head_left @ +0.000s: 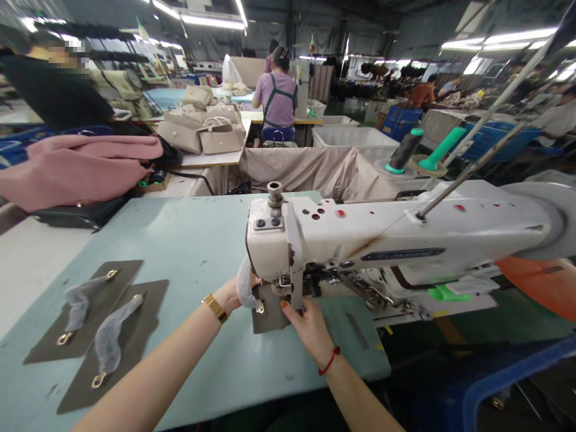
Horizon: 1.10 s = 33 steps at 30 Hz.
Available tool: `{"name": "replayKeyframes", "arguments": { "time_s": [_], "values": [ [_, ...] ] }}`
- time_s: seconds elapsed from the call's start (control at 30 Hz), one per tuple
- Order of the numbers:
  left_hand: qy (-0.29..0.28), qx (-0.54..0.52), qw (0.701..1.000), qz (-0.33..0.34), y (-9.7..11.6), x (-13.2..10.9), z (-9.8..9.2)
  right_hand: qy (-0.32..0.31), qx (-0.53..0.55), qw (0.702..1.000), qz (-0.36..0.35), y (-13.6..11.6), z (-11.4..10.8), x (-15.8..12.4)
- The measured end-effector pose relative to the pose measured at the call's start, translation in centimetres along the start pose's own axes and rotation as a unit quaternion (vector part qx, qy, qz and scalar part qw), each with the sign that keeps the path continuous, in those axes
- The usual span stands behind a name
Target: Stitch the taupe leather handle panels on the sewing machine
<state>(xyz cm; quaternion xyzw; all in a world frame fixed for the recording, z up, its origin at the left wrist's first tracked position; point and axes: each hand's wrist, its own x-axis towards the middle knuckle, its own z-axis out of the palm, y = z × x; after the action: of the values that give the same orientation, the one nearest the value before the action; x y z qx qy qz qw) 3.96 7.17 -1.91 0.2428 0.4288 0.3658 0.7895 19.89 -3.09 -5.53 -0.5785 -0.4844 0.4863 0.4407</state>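
Beneath the sewing machine [333,231], our right hand [311,327] pinches a flat grey-brown panel [270,322] with gold hardware [260,308] and a whitish wrapped strap [244,287]; how our left hand [231,295] grips, we cannot tell.

The panel [269,323] looks smooth and matt, the sewing machine [342,231] glossy painted metal.

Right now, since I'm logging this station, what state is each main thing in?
Sewing machine: running or stopped, cannot tell.
Gray panel: under the machine head, partly hidden.
Left hand: beside that panel, fingers partly hidden.
Right hand: touching that panel.
Left-side panels: flat, side by side.
Their handles: wrapped in translucent film.
Thread cones: standing.
Pink material: heaped.
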Motion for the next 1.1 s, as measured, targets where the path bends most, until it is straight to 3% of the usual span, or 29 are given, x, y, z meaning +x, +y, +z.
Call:
{"name": "replayKeyframes", "arguments": {
  "time_s": [0.13, 0.23, 0.3, 0.37, 0.47, 0.53, 0.6, 0.73, 0.87, 1.1],
  "values": [
    [-0.028, 0.025, 0.999, 0.037, -1.5, -0.1, -1.5, -0.014, 0.024, 1.000, 0.014, -0.5, 0.0, -1.0],
    [0.018, -0.008, 0.999, 0.047, -4.7, -2.2, -2.8, -0.013, 0.032, 0.999, 0.013, -1.0, -0.1, -1.9],
    [0.057, -0.098, 0.993, 0.031, -7.5, -4.3, -3.3, -0.014, 0.041, 0.999, 0.011, -1.1, -0.1, -2.4],
    [0.027, -0.184, 0.981, 0.051, -10.3, -6.2, -3.1, -0.015, 0.051, 0.999, 0.009, -1.0, -0.1, -2.6],
    [-0.025, -0.165, 0.982, 0.092, -12.6, -7.5, -1.5, -0.022, 0.066, 0.998, 0.006, -0.9, 0.0, -2.6],
    [-0.003, -0.109, 0.988, 0.107, -12.8, -7.2, -0.1, -0.026, 0.072, 0.997, 0.002, -1.0, 0.1, -2.6],
    [0.052, -0.054, 0.993, 0.088, -12.3, -6.7, 0.8, -0.027, 0.075, 0.997, 0.000, -1.3, 0.1, -2.7],
    [0.126, 0.055, 0.989, 0.050, -11.5, -6.3, 0.8, -0.034, 0.076, 0.997, 0.000, -1.4, -0.3, -3.2],
    [0.112, 0.137, 0.983, 0.046, -11.3, -6.7, 0.0, -0.047, 0.070, 0.996, 0.018, -0.6, -1.1, -3.9],
    [0.079, 0.158, 0.983, 0.044, -11.3, -6.9, 0.2, -0.029, 0.050, 0.998, 0.028, -0.2, -1.0, -3.2]
  ]
}}
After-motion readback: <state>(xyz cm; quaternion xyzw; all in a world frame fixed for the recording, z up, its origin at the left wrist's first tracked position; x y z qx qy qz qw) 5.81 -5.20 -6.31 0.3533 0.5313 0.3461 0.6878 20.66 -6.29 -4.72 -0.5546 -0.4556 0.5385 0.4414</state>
